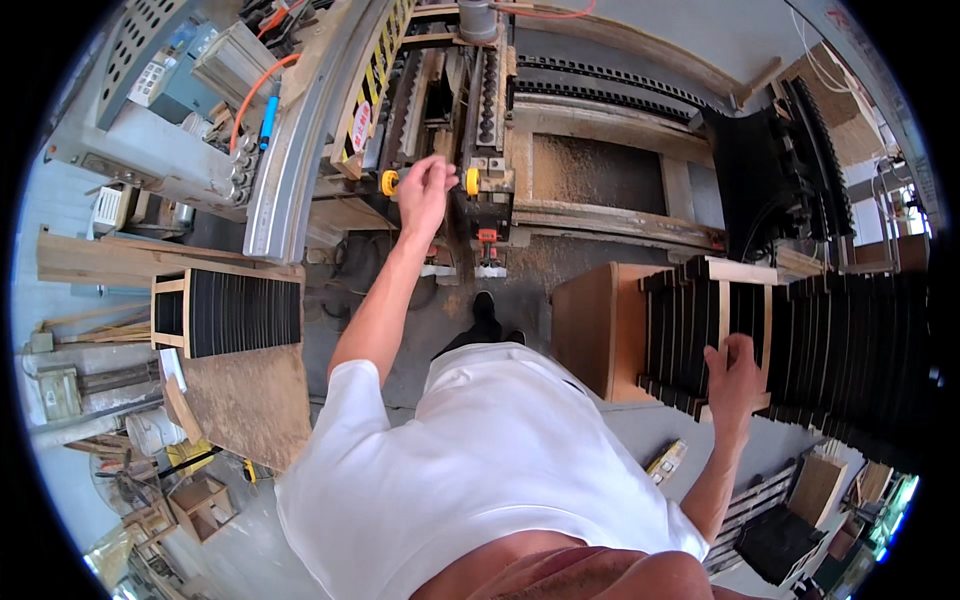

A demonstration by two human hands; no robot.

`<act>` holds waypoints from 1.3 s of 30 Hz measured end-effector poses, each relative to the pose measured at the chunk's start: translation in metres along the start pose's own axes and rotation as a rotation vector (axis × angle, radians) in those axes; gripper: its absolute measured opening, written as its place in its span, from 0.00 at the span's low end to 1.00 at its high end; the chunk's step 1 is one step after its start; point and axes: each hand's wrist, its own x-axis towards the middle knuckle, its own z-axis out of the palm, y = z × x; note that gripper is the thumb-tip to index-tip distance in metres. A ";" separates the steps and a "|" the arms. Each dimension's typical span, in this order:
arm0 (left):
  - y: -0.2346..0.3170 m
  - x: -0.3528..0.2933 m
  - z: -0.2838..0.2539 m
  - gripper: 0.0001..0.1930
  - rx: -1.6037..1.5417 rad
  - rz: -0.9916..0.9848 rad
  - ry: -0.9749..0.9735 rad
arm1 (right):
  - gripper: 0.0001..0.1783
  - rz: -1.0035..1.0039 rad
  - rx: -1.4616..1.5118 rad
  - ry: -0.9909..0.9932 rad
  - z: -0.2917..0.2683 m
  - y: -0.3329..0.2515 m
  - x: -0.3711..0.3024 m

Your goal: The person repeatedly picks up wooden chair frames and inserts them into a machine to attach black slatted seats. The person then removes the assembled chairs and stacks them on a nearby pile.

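Note:
My left hand (424, 194) is raised over the near end of a machine, between a yellow wheel (389, 182) on its left and another yellow wheel (472, 181) on its right. Its fingers are curled in; whatever they hold, if anything, is hidden. Out to the right, my right hand (735, 378) is at a stack of black panels with pale wooden edges (690, 320). Its thumb stands apart from the fingers, beside a light wood strip (724, 310) of an open frame in the stack. Whether it touches the strip is unclear.
On the left, more dark framed panels (245, 312) stand on a chipboard top (245, 395). A brown board (590, 330) stands before the right stack. A metal rail (300, 150) and a striped warning bar (375, 75) flank the machine. Sawdust covers a panel (595, 170) behind.

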 end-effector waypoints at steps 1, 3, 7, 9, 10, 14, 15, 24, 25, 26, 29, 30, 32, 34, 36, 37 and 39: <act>-0.003 0.023 0.007 0.12 -0.083 -0.039 0.011 | 0.17 0.027 0.002 0.029 0.004 0.001 -0.002; -0.004 0.069 0.018 0.13 -0.152 -0.126 0.034 | 0.16 0.032 -0.005 0.097 0.012 0.009 -0.004; -0.024 0.166 0.027 0.18 -0.350 -0.279 0.055 | 0.15 0.056 0.128 0.247 0.006 -0.005 -0.001; -0.029 0.214 0.035 0.21 -0.373 -0.356 0.052 | 0.14 0.053 0.201 0.301 0.000 -0.013 0.005; -0.035 0.236 0.042 0.23 -0.383 -0.401 0.043 | 0.13 0.057 0.234 0.329 -0.003 -0.016 0.006; -0.051 0.314 0.061 0.31 -0.436 -0.443 0.092 | 0.13 0.008 0.279 0.370 -0.009 -0.054 0.017; -0.053 0.328 0.066 0.31 -0.471 -0.457 0.112 | 0.13 -0.026 0.264 0.383 -0.009 -0.064 0.019; -0.072 0.391 0.085 0.25 -0.666 -0.451 0.286 | 0.12 -0.347 0.140 0.226 -0.013 -0.164 0.077; -0.070 0.383 0.087 0.20 -0.679 -0.429 0.311 | 0.13 -0.392 0.136 0.205 -0.009 -0.176 0.088; -0.067 0.374 0.089 0.20 -0.682 -0.431 0.320 | 0.13 -0.438 0.132 0.191 -0.006 -0.193 0.096; -0.064 0.336 0.084 0.19 -0.679 -0.432 0.317 | 0.13 -0.577 0.130 0.081 0.010 -0.235 0.127; -0.060 0.316 0.079 0.20 -0.690 -0.420 0.349 | 0.13 -0.662 0.134 0.057 0.025 -0.247 0.141; -0.060 0.272 0.072 0.22 -0.675 -0.427 0.295 | 0.09 -0.827 0.106 0.010 0.050 -0.273 0.166; -0.059 0.226 0.057 0.25 -0.753 -0.428 0.230 | 0.09 -1.001 0.134 0.000 0.089 -0.298 0.194; -0.063 0.190 0.032 0.16 -0.313 -0.347 -0.037 | 0.10 -1.093 0.124 -0.032 0.128 -0.325 0.215; -0.053 0.166 0.035 0.13 -0.556 -0.393 0.016 | 0.11 -1.147 0.138 -0.051 0.150 -0.336 0.227; -0.043 0.141 0.035 0.11 -0.832 -0.404 0.020 | 0.11 -1.204 0.148 -0.043 0.188 -0.360 0.243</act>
